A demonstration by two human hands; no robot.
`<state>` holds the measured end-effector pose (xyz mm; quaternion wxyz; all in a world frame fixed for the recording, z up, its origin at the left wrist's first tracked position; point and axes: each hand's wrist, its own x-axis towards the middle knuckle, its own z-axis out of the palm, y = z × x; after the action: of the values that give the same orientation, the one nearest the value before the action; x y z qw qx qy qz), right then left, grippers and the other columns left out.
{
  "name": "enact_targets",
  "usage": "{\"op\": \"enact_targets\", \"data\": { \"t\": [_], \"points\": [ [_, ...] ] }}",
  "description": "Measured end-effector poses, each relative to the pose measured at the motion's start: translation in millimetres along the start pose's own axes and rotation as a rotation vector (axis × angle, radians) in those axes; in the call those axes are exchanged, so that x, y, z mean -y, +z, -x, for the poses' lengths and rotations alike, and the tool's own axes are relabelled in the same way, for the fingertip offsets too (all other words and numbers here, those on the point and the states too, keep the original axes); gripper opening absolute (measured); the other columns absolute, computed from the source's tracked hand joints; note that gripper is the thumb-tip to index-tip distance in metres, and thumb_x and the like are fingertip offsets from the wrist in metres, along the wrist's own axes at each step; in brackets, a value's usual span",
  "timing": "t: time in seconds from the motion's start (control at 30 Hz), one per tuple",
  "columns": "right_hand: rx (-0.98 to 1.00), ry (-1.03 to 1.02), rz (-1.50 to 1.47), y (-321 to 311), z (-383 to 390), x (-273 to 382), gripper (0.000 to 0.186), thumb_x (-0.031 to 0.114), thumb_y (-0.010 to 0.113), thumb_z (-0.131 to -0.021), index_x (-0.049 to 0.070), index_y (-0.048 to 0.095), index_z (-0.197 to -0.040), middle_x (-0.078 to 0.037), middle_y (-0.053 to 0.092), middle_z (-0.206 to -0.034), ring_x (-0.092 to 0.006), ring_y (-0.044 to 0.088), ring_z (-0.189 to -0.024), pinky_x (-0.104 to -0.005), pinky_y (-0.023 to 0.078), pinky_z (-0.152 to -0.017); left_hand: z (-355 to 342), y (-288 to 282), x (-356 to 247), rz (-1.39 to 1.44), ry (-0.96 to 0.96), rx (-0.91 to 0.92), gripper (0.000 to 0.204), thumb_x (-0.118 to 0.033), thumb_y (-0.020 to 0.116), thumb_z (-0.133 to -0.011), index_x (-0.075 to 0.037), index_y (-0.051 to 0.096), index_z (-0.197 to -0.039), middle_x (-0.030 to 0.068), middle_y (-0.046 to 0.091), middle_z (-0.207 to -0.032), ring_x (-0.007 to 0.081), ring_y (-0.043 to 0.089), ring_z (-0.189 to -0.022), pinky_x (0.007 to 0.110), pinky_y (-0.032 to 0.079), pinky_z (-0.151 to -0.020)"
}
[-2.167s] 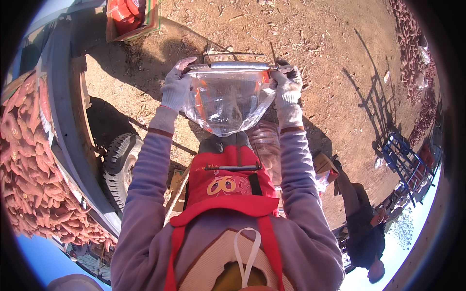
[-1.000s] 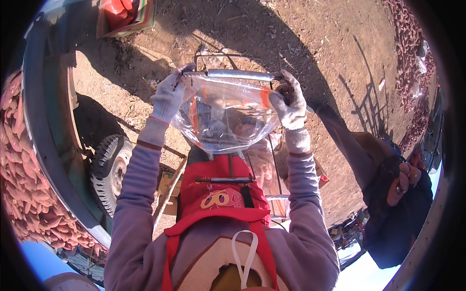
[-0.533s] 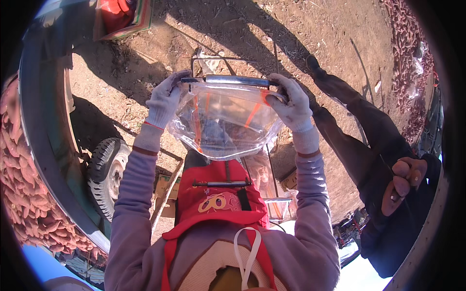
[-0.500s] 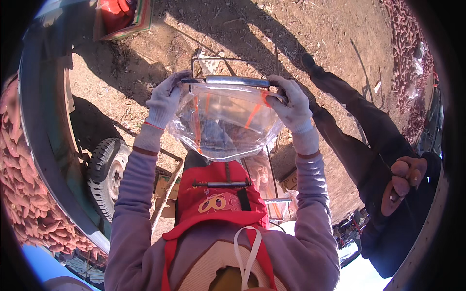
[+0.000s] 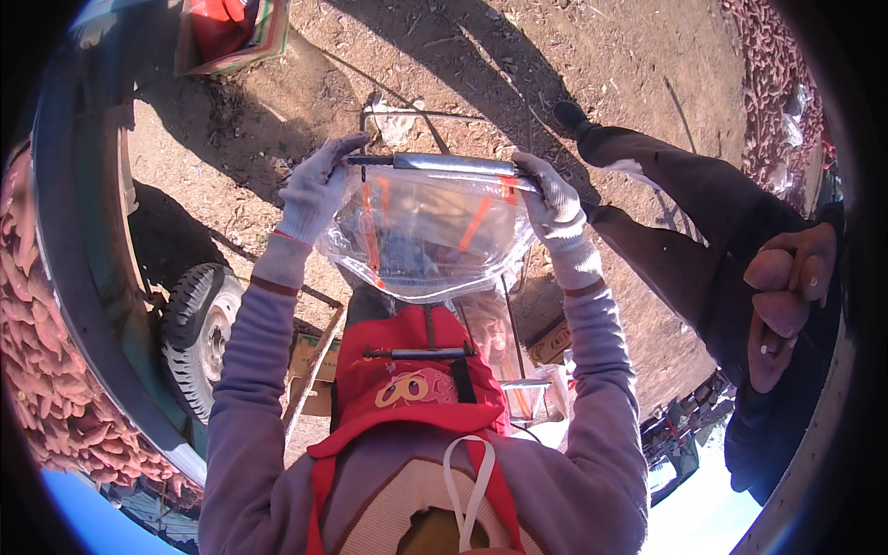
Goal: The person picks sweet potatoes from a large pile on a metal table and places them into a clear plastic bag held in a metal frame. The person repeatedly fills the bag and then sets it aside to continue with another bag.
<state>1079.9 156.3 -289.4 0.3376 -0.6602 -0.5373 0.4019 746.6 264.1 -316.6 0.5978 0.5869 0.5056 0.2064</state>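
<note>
Bag, clear plastic with orange stripes, hangs open from a metal bar held up in front of the person, above a red apron. Left hand, in a grey glove, has its fingers curled tight around the bar's left end together with the bag's edge. Right hand, also gloved, has its fingers wrapped closed around the bar's right end and the bag's top edge. Bag mouth is stretched between the two hands; bag sags down toward the apron. Bar is roughly level, tilted slightly down to the right. Below the bag a metal frame stands on the dirt ground. At left, a tyre of a trailer, and a heap of sweet potatoes along the left edge. Another person in dark clothes stands at right, holding sweet potatoes in a hand. Red crate sits at top left on the ground.
</note>
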Motion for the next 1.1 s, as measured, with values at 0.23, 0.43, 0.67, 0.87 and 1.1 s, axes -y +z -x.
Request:
{"op": "enact_targets", "data": {
  "t": [0.23, 0.43, 0.67, 0.87, 1.1],
  "points": [
    [-0.183, -0.148, 0.14, 10, 5, -2, 0.028, 0.019, 0.062, -0.094, 0.005, 0.067, -0.117, -0.015, 0.06, -0.105, -0.0259, 0.063, -0.094, -0.0324, 0.052, -0.082, 3, 5, 1, 0.258, -0.216, 0.045, 0.03, 0.003, 0.049, -0.095, -0.001, 0.064, -0.12, 0.0046, 0.07, -0.11, 0.0066, 0.061, -0.098, 0.021, 0.049, -0.088],
    [-0.258, -0.093, 0.126, 22, 5, 8, 0.034, 0.03, 0.055, -0.097, 0.003, 0.068, -0.113, -0.017, 0.063, -0.116, -0.0287, 0.063, -0.107, -0.0358, 0.051, -0.09, 7, 4, 4, 0.319, -0.252, -0.007, 0.027, 0.002, 0.053, -0.095, -0.002, 0.065, -0.118, 0.0029, 0.07, -0.107, 0.0063, 0.061, -0.095, 0.022, 0.05, -0.086],
    [-0.314, 0.25, -0.095, 30, 24, 15, 0.034, 0.027, 0.055, -0.098, 0.001, 0.066, -0.116, -0.013, 0.071, -0.104, -0.0208, 0.067, -0.099, -0.0334, 0.051, -0.089, 16, 2, 12, 0.297, -0.274, -0.021, 0.022, -0.006, 0.055, -0.097, -0.006, 0.066, -0.116, -0.0041, 0.062, -0.08, 0.0014, 0.047, -0.062, 0.019, 0.038, -0.052],
    [-0.493, 0.694, -0.669, 41, 34, 29, 0.025, 0.003, 0.059, -0.091, 0.003, 0.066, -0.115, 0.0, 0.069, -0.097, 0.0006, 0.041, -0.055, -0.0161, 0.03, -0.046, 18, 3, 3, 0.277, -0.315, -0.06, 0.021, -0.007, 0.055, -0.096, -0.006, 0.067, -0.114, -0.0065, 0.061, -0.075, 0.0001, 0.046, -0.059, 0.019, 0.037, -0.049],
    [-0.576, 0.471, -0.658, 54, 23, 7, 0.026, -0.004, 0.057, -0.088, -0.001, 0.065, -0.113, -0.008, 0.07, -0.099, -0.0081, 0.06, -0.074, -0.0197, 0.048, -0.064, 15, 23, 12, 0.243, -0.309, -0.161, 0.024, -0.011, 0.051, -0.095, -0.008, 0.066, -0.112, -0.0041, 0.059, -0.068, 0.0031, 0.048, -0.053, 0.021, 0.038, -0.045]
  ]
}}
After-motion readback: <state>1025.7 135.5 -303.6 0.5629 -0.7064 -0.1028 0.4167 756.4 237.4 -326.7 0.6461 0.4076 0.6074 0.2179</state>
